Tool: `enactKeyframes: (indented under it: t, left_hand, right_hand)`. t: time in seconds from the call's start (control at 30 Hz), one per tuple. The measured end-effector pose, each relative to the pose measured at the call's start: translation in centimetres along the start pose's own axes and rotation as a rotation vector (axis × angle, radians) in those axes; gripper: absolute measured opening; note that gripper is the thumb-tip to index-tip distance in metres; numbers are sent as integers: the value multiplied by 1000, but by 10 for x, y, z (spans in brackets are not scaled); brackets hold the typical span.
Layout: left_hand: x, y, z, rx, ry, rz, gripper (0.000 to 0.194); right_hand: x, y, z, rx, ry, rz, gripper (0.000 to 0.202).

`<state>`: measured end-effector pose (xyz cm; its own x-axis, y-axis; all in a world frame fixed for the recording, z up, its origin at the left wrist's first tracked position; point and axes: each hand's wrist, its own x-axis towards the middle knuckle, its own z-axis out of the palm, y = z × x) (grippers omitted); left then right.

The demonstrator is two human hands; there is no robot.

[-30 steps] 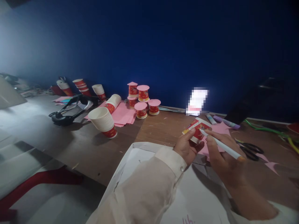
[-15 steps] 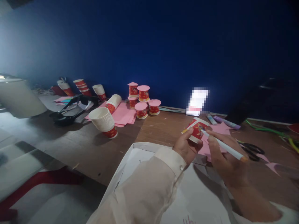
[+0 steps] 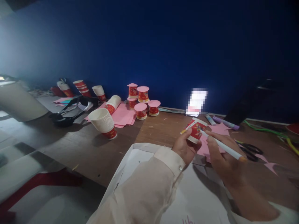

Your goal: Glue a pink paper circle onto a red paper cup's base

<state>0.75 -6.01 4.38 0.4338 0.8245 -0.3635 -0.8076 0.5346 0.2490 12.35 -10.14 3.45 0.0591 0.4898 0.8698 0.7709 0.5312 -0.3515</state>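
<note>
My left hand (image 3: pixel 187 149) is closed round a red and white printed paper cup (image 3: pixel 195 132), tilted above the wooden table. In my right hand (image 3: pixel 227 165) is a white marker (image 3: pixel 225 147) with an orange end. The marker's tip is at the printed side of the cup; whether it touches I cannot tell. Pink paper (image 3: pixel 220 128) with cut edges lies beneath and behind both hands. Black-handled scissors (image 3: pixel 251 151) rest just right of my right hand, partly covered by it.
Several red cups topped with pink paper (image 3: pixel 140 107) stand at the back, some stacked. To their left are pink sheets (image 3: pixel 123 115), a tall nested cup stack (image 3: pixel 102 123) and black headphones (image 3: pixel 72 112). A shallow white box (image 3: pixel 144 147) sits under my forearms. A phone (image 3: pixel 196 102) leans against the blue wall.
The view has shifted very slightly. Both hands keep their hold on the cup and the marker, with hardly any movement between them.
</note>
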Motion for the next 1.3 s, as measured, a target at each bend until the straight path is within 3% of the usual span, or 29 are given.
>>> enactKeyframes:
  t: [0.17,0.43,1.3]
  left_hand:
    - [1,-1,-2,16,18,9,16]
    - [1,-3,-1,47,35,14,16]
    - [1,-2,-1,33,28,14,13]
  right_hand:
    - [1,-3,-2,-32,1,86,23]
    - [5,-6,-2,-38,20,-38,28]
    - [1,0,0,-6,-19,21,20]
